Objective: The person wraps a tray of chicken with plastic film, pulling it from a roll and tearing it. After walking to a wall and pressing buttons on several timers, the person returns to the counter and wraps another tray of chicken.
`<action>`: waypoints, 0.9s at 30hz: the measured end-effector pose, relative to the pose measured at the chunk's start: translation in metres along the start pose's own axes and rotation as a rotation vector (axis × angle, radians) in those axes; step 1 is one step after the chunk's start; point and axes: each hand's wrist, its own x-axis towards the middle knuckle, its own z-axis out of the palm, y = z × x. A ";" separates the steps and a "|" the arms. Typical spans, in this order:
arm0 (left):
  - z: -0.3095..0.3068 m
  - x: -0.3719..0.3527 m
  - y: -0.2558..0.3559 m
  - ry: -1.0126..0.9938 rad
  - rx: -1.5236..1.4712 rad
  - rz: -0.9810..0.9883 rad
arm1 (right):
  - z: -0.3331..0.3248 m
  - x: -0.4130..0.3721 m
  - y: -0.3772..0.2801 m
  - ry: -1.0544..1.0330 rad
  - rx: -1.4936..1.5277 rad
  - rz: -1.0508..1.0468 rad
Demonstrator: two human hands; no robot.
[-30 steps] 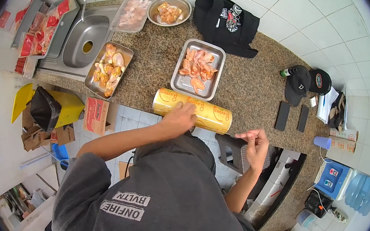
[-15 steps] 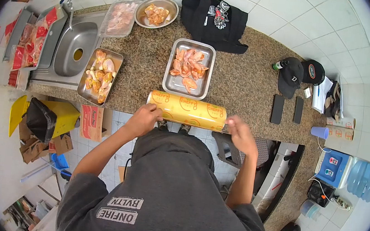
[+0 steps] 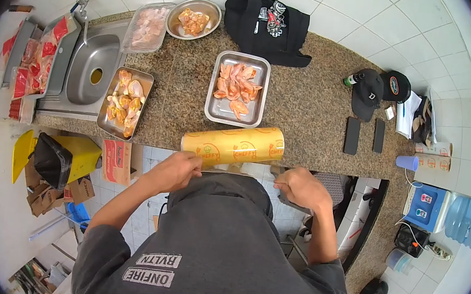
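A yellow roll of plastic wrap [image 3: 233, 145] lies at the counter's front edge, its left end slightly lower than its right. Just below it, my left hand [image 3: 182, 171] and my right hand [image 3: 302, 188] are closed, fingers curled, with the edge of a clear film [image 3: 239, 169] faintly stretched between them. Behind the roll stands a metal tray [image 3: 210, 100] holding raw chicken wings [image 3: 236, 87]. Farther left, another metal tray [image 3: 113, 132] contains raw chicken drumsticks [image 3: 125, 102].
A metal bowl [image 3: 218, 14] of meat and a clear plastic container [image 3: 163, 14] stand at the back. The sink [image 3: 90, 66] is on the left. Black cloth [image 3: 294, 43], caps [image 3: 366, 95] and two phones [image 3: 352, 136] lie on the counter [image 3: 304, 108].
Both hands have moved down towards my body, away from the roll's ends. The roll has turned and tilted, its right end now higher. Film now shows between the hands.
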 end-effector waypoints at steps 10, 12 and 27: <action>-0.080 -0.024 0.054 0.027 0.008 -0.064 | -0.055 -0.026 -0.062 0.031 0.022 -0.179; -0.092 -0.030 0.059 0.014 0.025 -0.040 | -0.065 -0.031 -0.070 0.048 0.010 -0.222; -0.212 0.061 0.044 0.245 0.084 0.196 | -0.197 0.020 -0.092 0.331 -0.250 -0.124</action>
